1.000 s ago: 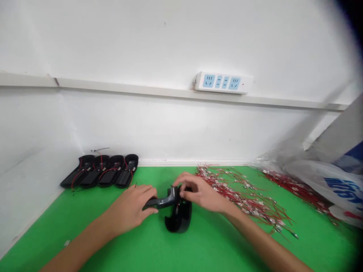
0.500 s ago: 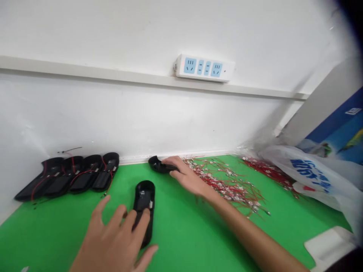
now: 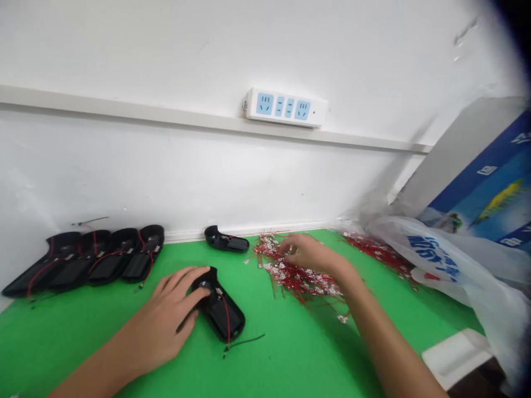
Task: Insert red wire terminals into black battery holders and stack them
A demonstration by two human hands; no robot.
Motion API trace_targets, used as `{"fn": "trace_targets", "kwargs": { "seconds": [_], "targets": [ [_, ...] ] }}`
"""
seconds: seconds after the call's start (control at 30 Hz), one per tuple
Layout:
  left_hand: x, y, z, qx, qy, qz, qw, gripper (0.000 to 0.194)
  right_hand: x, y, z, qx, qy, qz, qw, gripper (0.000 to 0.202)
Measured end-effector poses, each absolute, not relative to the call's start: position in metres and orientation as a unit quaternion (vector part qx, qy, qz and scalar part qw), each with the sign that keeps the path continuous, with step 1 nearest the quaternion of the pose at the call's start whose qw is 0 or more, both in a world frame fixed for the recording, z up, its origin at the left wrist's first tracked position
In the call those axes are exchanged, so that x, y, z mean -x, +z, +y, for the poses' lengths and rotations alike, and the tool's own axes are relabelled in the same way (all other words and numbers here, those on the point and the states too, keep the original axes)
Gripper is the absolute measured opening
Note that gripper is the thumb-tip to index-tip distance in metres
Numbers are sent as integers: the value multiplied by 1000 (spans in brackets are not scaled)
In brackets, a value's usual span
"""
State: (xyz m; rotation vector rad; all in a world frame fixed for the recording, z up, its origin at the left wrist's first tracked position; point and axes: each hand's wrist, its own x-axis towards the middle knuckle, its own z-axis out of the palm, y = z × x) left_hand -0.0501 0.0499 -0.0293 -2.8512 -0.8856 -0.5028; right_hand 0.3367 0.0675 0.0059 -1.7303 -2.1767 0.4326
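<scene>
My left hand (image 3: 170,309) holds the upper, rounded end of a black plastic shell (image 3: 224,315), its fingers curled over the rim. The shell lies slanted on the green tabletop (image 3: 290,354), and a red wire with a dark tail runs out of its lower end. At the pile of red wires (image 3: 305,279) with small silvery pieces, my right hand (image 3: 309,254) has its fingers bent in a pinch; what lies between the fingertips is hidden. Another black shell (image 3: 232,243) lies by the wall, left of the pile.
Several black shells (image 3: 141,257) with red wires stand in a row at the left. More red wires (image 3: 381,254) lie beside a white plastic bag (image 3: 440,260) at the right. A white power strip (image 3: 286,108) hangs on the wall; a white object (image 3: 452,354) sits at the front right.
My right hand has left the shell by the wall and moved right to the wire pile. My left hand now grips the nearer shell's upper end; that shell is turned, showing its red wire.
</scene>
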Motion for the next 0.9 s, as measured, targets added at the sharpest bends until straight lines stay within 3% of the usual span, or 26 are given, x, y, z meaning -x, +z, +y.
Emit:
{"fn": "trace_targets", "kwargs": {
  "seconds": [0.1,0.2,0.57,0.9],
  "targets": [
    [50,-29,49,941,-179,-280,59,23,-333,2,70,609,160,-765,137,27],
    [49,-25,44,945,-180,-264,61,15,-331,-2,72,626,146,-756,126,20],
    [50,-19,35,948,-185,-254,56,13,-334,2,72,683,31,-714,153,20],
    [49,-19,33,946,-188,-261,39,13,-317,5,61,689,114,-714,49,11]
  ]
}}
